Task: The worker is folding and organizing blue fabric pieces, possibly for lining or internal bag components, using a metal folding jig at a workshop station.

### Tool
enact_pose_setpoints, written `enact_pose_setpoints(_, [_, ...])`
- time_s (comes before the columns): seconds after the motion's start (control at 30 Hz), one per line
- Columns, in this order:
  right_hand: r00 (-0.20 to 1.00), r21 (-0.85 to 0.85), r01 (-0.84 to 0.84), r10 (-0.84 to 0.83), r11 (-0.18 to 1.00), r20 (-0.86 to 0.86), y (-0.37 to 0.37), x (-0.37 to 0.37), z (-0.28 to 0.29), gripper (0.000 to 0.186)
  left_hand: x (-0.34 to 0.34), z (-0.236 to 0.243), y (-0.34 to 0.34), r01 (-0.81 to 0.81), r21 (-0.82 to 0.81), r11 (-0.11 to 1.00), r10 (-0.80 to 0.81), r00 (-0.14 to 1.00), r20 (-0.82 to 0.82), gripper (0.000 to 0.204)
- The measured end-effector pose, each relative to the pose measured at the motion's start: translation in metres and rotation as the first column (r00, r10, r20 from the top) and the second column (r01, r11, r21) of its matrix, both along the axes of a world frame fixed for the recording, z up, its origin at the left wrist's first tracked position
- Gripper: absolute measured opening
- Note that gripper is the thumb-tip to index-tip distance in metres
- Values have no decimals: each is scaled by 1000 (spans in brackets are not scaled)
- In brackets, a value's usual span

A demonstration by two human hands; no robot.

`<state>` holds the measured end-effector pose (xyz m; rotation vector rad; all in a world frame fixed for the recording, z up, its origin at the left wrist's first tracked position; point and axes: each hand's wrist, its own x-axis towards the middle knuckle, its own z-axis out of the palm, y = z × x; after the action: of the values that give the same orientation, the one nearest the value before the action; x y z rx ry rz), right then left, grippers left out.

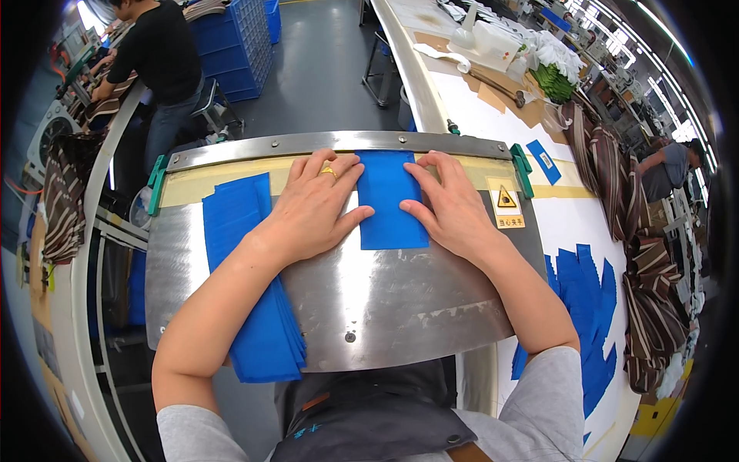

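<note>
A rectangular blue fabric piece (pixel 392 204) lies flat on the metal plate (pixel 346 308), its far end against the steel bar (pixel 339 142). My left hand (pixel 317 204) rests at its left edge, fingertips touching the fabric and thumb spread away. On the opposite edge, my right hand (pixel 450 202) has its fingers bent lightly, with fingertips and thumb apart on the cloth. Neither hand grips the piece. Under and beside my left forearm lies a fanned stack of blue fabric pieces (pixel 265 331), partly hidden by that arm.
Green clamps (pixel 156 185) flank the bar, and a warning label (pixel 505 202) sits at the plate's right. More blue pieces (pixel 581 308) are heaped on the white table, near striped brown fabric (pixel 650 308). A co-worker (pixel 158 61) works at far left beside blue crates (pixel 229 50).
</note>
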<state>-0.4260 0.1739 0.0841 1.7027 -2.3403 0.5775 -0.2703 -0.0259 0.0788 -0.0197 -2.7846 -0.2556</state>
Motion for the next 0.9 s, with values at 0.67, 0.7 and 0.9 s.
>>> enact_pose_setpoints(0.67, [999, 6, -25, 26, 1000, -25, 0, 1, -6, 49, 1, 0, -5, 65, -60, 996, -70, 994, -86, 53])
enact_pose_setpoints(0.7, [998, -11, -25, 25, 1000, -55, 1, -1, -7, 46, 0, 0, -4, 86, -120, 989, -98, 991, -96, 51])
enact_pose_setpoints(0.9, [988, -10, -151, 152, 988, 1, 3, 5, 18, 35, -1, 14, 8, 18, -198, 980, -13, 1000, 27, 52])
